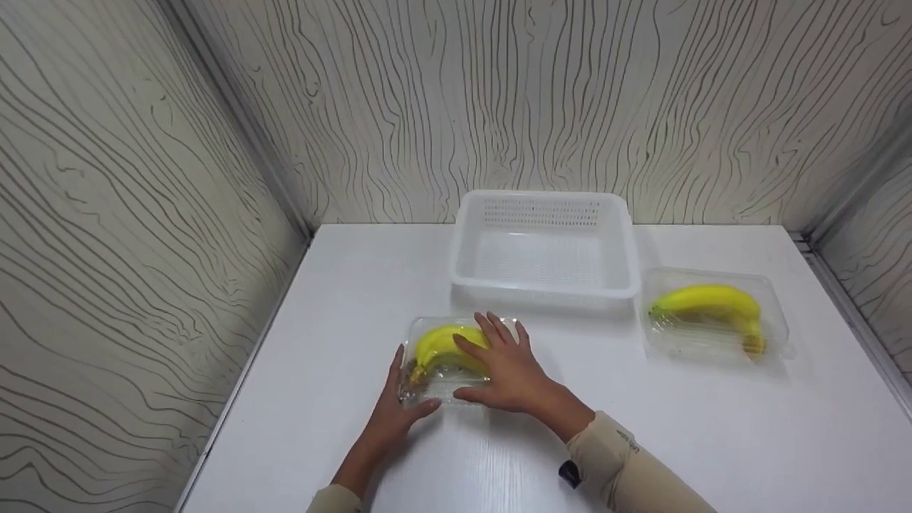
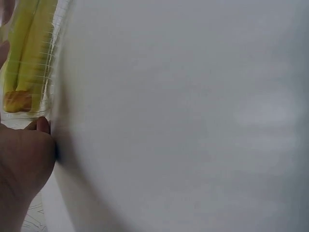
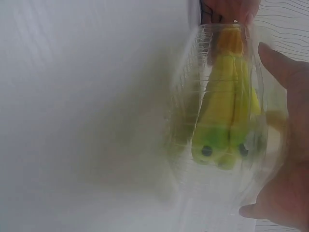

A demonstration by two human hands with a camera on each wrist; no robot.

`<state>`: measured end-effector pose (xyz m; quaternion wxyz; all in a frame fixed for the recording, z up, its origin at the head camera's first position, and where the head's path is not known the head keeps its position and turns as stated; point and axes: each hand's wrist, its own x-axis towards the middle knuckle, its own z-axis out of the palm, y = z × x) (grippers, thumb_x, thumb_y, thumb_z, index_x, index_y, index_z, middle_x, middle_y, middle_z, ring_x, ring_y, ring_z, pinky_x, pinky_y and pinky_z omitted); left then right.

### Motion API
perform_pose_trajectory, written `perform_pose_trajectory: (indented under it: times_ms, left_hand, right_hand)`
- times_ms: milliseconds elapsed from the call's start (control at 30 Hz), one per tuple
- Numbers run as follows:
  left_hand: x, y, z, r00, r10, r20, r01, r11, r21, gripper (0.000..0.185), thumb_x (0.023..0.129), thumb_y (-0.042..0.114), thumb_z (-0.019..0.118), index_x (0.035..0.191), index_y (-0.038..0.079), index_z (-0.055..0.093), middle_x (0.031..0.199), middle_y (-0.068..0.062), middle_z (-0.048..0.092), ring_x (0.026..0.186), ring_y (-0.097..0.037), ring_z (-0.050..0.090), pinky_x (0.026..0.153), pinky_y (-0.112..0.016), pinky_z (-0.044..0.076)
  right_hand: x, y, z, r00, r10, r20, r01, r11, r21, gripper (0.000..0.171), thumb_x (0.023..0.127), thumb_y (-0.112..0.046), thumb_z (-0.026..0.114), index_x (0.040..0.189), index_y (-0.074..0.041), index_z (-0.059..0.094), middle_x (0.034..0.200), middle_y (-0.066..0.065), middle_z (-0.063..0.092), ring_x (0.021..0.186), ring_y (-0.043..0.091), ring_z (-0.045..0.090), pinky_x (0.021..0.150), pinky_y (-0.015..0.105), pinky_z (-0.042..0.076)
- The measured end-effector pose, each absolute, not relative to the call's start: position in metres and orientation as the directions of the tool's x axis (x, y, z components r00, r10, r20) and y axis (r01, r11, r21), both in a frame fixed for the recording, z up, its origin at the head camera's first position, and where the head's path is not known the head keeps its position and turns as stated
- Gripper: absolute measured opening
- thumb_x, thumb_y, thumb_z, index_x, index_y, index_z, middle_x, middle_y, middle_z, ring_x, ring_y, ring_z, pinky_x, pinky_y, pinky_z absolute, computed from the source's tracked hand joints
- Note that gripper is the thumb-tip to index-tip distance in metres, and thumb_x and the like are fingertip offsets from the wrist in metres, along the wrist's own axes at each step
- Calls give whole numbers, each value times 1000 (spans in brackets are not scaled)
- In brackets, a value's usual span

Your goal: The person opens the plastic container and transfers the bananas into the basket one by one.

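Note:
A clear plastic clamshell box (image 1: 442,390) with yellow bananas (image 1: 442,342) inside lies in front of me, near the middle of the table. My left hand (image 1: 390,413) holds its left end, the thumb at the front corner and the fingers at the side; some fingertips are hidden by the box. Across the right part of the lid, my right hand (image 1: 509,374) spreads its fingers and touches the plastic. In the right wrist view, the bananas (image 3: 224,106) show through the clear wall, with greenish, dark-spotted ends.
A white plastic basket (image 1: 545,293) with slotted walls stands behind the box, near the back wall. To the right lies a second clear box (image 1: 684,345) with yellow bananas (image 1: 712,298) in it. Wood-grain panels (image 1: 499,107) enclose the white table (image 1: 320,299).

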<state>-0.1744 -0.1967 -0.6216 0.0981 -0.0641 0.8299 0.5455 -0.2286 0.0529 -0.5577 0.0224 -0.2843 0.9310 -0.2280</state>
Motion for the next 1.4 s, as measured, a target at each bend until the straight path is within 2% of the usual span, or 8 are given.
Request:
perform_pose_trajectory:
  times_ms: [300, 633, 833, 1000, 1167, 1400]
  left_hand:
    - [-176, -200, -619, -978, 27, -208, -182, 388, 904, 117, 85, 54, 83, 172, 41, 7, 183, -7, 11, 168, -45, 11, 129, -77, 14]
    - [-175, -199, -622, -978, 16, -207, -186, 370, 910, 118, 84, 50, 85, 172, 40, 7, 183, -6, 10, 169, -43, 9, 129, -76, 14]
    - [-175, -199, -622, -981, 28, -194, -171, 363, 916, 116, 85, 47, 83, 173, 37, 7, 183, -7, 10, 169, -43, 10, 130, -75, 15]
    - [-176, -200, -621, -978, 31, -205, -183, 341, 922, 115, 86, 44, 82, 172, 39, 7, 183, -7, 11, 169, -43, 9, 130, -76, 13]
    - [-176, -200, -621, -972, 42, -233, -209, 311, 927, 115, 86, 41, 82, 172, 41, 6, 182, -9, 15, 168, -43, 12, 129, -76, 13]
    - [-176, -199, -620, -972, 40, -231, -209, 298, 931, 115, 85, 37, 83, 172, 40, 8, 183, -9, 11, 168, -45, 10, 129, -76, 15]
  right_hand:
    - [-227, 52, -560, -841, -530, 106, -521, 744, -418, 84, 88, -72, 71, 159, -30, 53, 176, 19, 30, 165, 44, 25, 128, 76, 15]
    - [-228, 51, -559, -841, -534, 87, -523, 761, -383, 86, 86, -75, 70, 159, -33, 52, 175, 18, 32, 163, 43, 28, 127, 74, 21]
    - [-230, 52, -557, -835, -542, 94, -531, 752, -390, 86, 85, -75, 71, 157, -32, 55, 173, 20, 36, 161, 45, 32, 124, 76, 25]
    - [-232, 53, -554, -828, -550, 106, -545, 746, -383, 84, 84, -73, 74, 155, -31, 58, 170, 21, 40, 157, 47, 37, 120, 77, 30]
    - [-233, 52, -554, -826, -553, 110, -552, 753, -359, 83, 85, -77, 70, 154, -33, 59, 168, 20, 43, 155, 45, 40, 117, 76, 33]
    - [-233, 53, -550, -824, -558, 97, -555, 762, -333, 82, 86, -77, 68, 155, -34, 58, 168, 19, 44, 155, 45, 41, 116, 76, 35]
